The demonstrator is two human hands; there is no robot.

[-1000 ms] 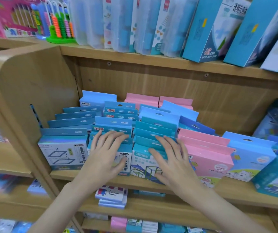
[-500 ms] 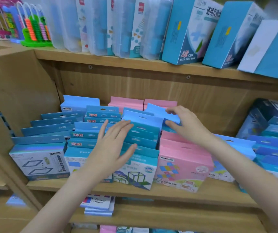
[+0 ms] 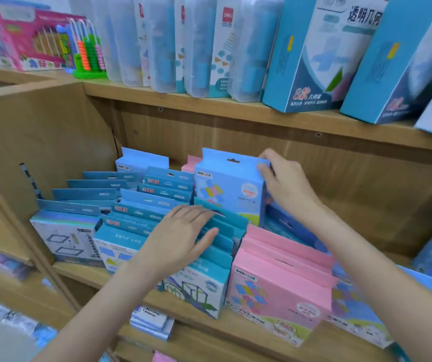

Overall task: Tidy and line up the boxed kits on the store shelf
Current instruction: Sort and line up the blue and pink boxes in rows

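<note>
Left hand (image 3: 180, 239) lies flat with fingers straight and slightly spread, palm down on the tops of the teal boxed kits with hang-tab flaps (image 3: 217, 246) in the middle row of the wooden store shelf (image 3: 235, 327); its forearm comes up from the lower left. To the left of it, against the shelf's side panel, stands a row of white-and-teal flat boxes printed with frame outlines (image 3: 65, 239), leaning back one behind another. Next comes a row of teal boxes with red lettering on their tabs (image 3: 144, 207), partly under the left wrist. Behind the teal row, a light-blue flat cardboard box with a coloured-squares print (image 3: 229, 189) stands upright, raised above its neighbours. Right hand (image 3: 285, 184) grips its upper right corner, thumb on the front face and fingers curled round the back edge; the right forearm runs in from the lower right, crossing above the row of pink boxed kits with coloured-cube print (image 3: 277, 288), which sits at the shelf's front edge just beside the teal row. More blue boxes lie to the far right, blurred. On the upper shelf stand translucent plastic cases (image 3: 162, 45) and tall blue cartons (image 3: 311, 53).
</note>
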